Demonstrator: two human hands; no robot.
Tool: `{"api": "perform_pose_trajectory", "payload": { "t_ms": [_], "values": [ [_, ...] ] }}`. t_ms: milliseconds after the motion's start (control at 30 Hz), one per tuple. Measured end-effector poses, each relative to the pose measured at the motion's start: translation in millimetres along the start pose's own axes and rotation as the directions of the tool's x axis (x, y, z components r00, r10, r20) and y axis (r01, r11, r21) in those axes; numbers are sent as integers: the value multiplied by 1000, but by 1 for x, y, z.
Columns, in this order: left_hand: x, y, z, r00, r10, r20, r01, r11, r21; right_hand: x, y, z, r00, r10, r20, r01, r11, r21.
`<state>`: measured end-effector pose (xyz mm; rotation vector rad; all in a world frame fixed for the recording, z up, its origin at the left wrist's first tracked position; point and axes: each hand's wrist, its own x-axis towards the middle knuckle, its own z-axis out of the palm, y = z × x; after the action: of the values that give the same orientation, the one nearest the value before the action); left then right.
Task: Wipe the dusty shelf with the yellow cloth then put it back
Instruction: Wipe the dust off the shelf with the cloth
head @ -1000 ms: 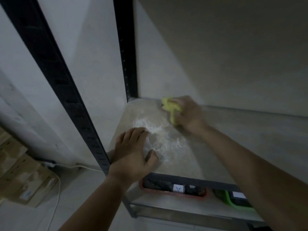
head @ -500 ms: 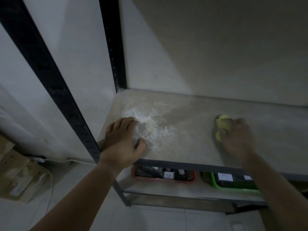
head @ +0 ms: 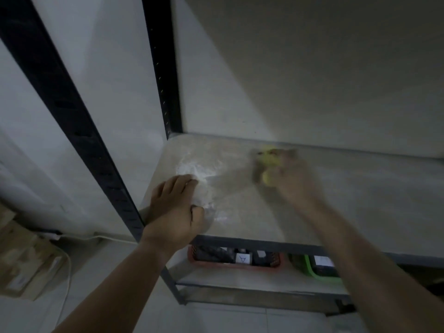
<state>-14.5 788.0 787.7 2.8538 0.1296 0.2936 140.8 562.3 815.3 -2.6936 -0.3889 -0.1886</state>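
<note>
The grey shelf board carries a patch of white dust near its left end. My right hand, blurred by motion, is shut on the crumpled yellow cloth and presses it on the board near the back edge, just right of the dust. Resting flat at the board's front-left corner is my left hand, its fingertips touching the dust and nothing in it.
Black slotted uprights frame the shelf's left side. On the lower shelf stand a red basket and a green basket. Cardboard boxes and a white cable lie on the floor at left.
My right hand has swept the cloth from the board's middle right back toward the left and the rear edge. The left hand has stayed at the front-left corner.
</note>
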Motion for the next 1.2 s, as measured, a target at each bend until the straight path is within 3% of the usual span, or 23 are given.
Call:
{"api": "perform_pose_trajectory", "payload": {
  "t_ms": [133, 233, 400, 500, 633, 733, 800, 900, 967, 1033, 1100, 1200],
  "values": [
    [2, -1, 3, 1000, -1, -4, 1, 1000, -3, 44, 88, -24, 962, 275, -4, -272, 951, -150],
    [2, -3, 4, 1000, -2, -11, 1, 1000, -10, 63, 96, -15, 951, 306, 40, -293, 937, -192],
    [3, -4, 6, 1000, 3, -23, -3, 1000, -8, 72, 21, 27, 987, 159, 1, -157, 981, -116],
    [3, -4, 6, 1000, 1, -23, -1, 1000, -9, 59, -41, 54, 998, -57, 2, 57, 980, -190],
    [3, -2, 3, 1000, -3, -6, 3, 1000, 11, 23, -98, 66, 914, -381, 141, 390, 920, -44],
    [2, 0, 1, 1000, -1, -5, 1, 1000, 11, 24, -76, 38, 862, -473, 179, 490, 870, -61],
    [2, 0, 1, 1000, -5, -4, 5, 1000, 8, 46, -28, 9, 925, -356, 129, 375, 911, -171],
    [3, -1, 2, 1000, -11, -1, 11, 1000, 0, 69, 54, -43, 999, -14, -45, -3, 932, -362],
    [3, -2, 2, 1000, -9, -6, 9, 1000, -4, 70, 80, -50, 978, 206, -15, -202, 939, -280],
    [3, -2, 3, 1000, -10, -7, 10, 1000, -11, 65, 71, -35, 946, 321, 44, -308, 934, -179],
    [2, -2, 3, 1000, -11, -9, 11, 1000, -6, 59, 42, -8, 971, 236, 49, -226, 962, -151],
    [3, -2, 3, 1000, -7, -3, 7, 1000, 11, 38, -28, 31, 989, -129, 78, 140, 977, -159]
  ]
}}
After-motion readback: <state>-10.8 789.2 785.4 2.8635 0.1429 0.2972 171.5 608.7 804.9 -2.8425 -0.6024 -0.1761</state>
